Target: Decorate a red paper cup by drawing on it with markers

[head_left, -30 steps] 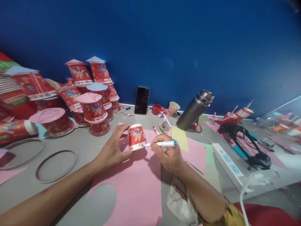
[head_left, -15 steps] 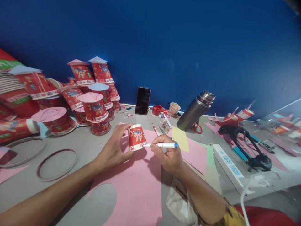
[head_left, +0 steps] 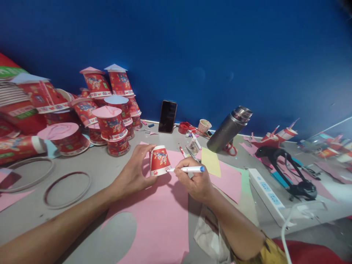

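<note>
A small red printed paper cup (head_left: 159, 160) stands upside down on a pink paper sheet (head_left: 156, 220) in the middle of the table. My left hand (head_left: 134, 172) grips the cup from its left side, thumb and fingers round it. My right hand (head_left: 194, 181) is closed on a white marker with a blue end (head_left: 189, 169). The marker lies almost level, and its tip touches the paper at the cup's rim on the right side. A round hole (head_left: 118, 233) is cut out of the pink sheet near my left forearm.
Stacked red cups with paper lids (head_left: 110, 110) fill the back left. Two loose rings (head_left: 67, 189) lie on the left. A phone (head_left: 167, 116) leans on the blue wall, beside a steel flask (head_left: 229, 128). A white power strip (head_left: 268, 192) and a black stand (head_left: 286, 167) sit on the right.
The marker and my right hand have shifted slightly left and up along the cup's rim. My left hand keeps its grip on the cup.
</note>
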The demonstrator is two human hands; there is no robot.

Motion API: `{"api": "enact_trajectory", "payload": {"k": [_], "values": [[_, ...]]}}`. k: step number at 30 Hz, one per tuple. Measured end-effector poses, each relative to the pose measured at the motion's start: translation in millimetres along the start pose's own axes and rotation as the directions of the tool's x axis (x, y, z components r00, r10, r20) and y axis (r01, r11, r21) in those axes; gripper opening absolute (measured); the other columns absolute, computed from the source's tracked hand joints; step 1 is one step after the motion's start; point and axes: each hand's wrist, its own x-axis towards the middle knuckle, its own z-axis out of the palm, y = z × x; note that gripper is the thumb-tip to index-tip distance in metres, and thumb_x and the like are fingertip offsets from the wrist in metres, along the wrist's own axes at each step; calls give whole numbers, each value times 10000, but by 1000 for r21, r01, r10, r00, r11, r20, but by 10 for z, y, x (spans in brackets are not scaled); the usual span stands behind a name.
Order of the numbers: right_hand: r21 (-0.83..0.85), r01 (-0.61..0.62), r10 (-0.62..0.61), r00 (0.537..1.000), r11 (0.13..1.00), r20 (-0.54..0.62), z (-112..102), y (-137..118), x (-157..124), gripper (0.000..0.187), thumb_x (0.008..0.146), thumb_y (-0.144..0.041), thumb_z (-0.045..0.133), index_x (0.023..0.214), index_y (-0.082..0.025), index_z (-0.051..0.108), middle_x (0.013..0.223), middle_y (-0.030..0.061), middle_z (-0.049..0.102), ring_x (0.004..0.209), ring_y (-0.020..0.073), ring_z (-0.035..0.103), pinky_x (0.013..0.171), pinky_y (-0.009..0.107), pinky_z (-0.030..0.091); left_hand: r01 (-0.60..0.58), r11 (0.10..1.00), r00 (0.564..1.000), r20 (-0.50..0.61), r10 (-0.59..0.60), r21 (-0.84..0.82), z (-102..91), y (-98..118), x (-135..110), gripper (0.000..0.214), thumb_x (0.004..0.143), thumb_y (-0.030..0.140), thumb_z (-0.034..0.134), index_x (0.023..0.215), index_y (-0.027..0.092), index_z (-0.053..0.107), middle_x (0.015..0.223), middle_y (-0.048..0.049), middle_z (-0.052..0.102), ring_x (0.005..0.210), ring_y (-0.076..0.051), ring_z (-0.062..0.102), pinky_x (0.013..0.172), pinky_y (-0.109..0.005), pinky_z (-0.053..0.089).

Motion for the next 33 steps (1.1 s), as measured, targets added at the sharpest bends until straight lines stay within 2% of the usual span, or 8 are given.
{"api": "enact_trajectory", "payload": {"k": [15,21,29,33], "values": [[54,-26,26,1000,998,-13,-2,2,-3,152,999,-322,661,891,-220,693,707,-7,715,547,123,608,531,224,475,3,1000,1000,30,-3,-21,38,-22,-20,726,847,455,790,1496,296,508,1420,-107,597,1315,-341,624,1084,-508,572],[25,-6,6,1000,1000,8,-1,-3,4,146,1001,-315,666,892,-221,695,716,-6,722,569,126,636,553,224,487,-6,999,999,40,7,-34,52,-29,-30,737,847,470,793,1502,295,503,1428,-103,616,1309,-334,629,1086,-517,576],[49,-6,9,999,999,-47,-23,-19,11,149,998,-311,658,882,-224,688,722,-1,730,578,136,648,559,237,503,12,999,999,52,-10,-49,58,-55,-35,753,846,462,781,1517,288,488,1459,-113,605,1340,-338,630,1102,-519,583],[49,-19,20,1000,999,-13,-6,-20,9,149,995,-325,661,889,-226,697,697,-7,722,563,133,639,538,232,497,6,999,999,53,-4,-44,56,-34,-28,749,845,438,781,1514,284,481,1460,-115,611,1344,-337,632,1119,-524,574]]}}
